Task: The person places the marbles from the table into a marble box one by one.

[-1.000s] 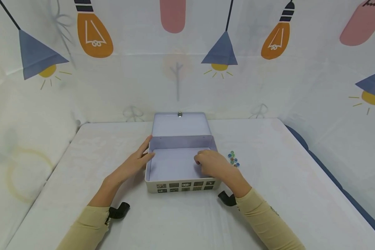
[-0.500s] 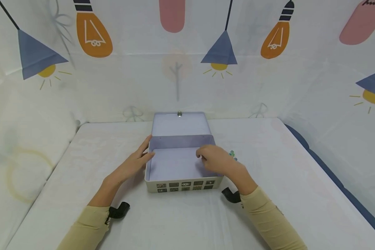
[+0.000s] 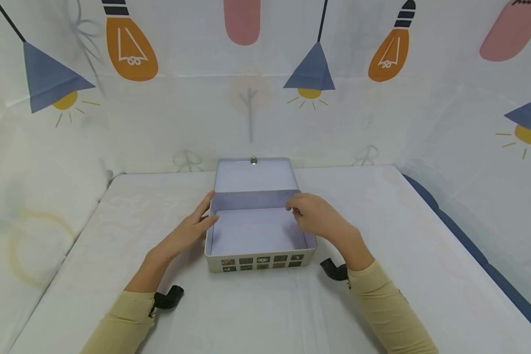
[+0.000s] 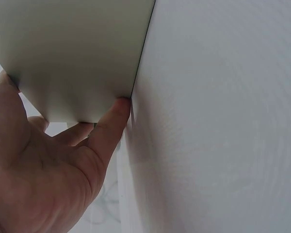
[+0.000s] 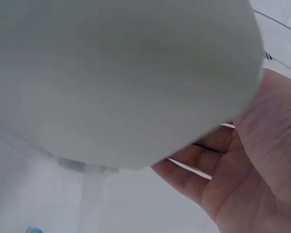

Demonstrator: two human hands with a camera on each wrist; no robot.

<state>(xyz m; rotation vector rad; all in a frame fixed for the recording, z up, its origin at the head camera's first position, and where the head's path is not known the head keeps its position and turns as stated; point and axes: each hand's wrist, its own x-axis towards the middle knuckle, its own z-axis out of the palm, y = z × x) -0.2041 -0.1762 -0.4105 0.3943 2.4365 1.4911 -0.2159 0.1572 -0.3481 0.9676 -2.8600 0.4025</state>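
Note:
A shallow pale box (image 3: 256, 231) with small dark pictures along its front stands on the table, its hinged lid (image 3: 256, 175) raised at the back. My left hand (image 3: 192, 228) holds the left end, thumb on the rim and fingers at the back corner. In the left wrist view that hand (image 4: 58, 165) wraps the box's end wall (image 4: 77, 58), one finger low beside the cloth. Bent fingers of my right hand (image 3: 318, 216) hover over the box's right rim. The right wrist view has that hand (image 5: 242, 184) partly behind the box wall (image 5: 126, 82); whether its fingertips pinch anything I cannot tell.
A white cloth covers the table (image 3: 402, 246). At the lower left of the right wrist view a small blue bead (image 5: 34, 230) shows. White curtains (image 3: 194, 113) printed with lamps and bulbs hang behind and at both sides. A black curved mount (image 3: 169, 298) sits at my left wrist.
My right hand has risen from inside the box, moving right and away from me over its right rim. It now hides the small coloured beads seen earlier beside the box. My left hand stays put.

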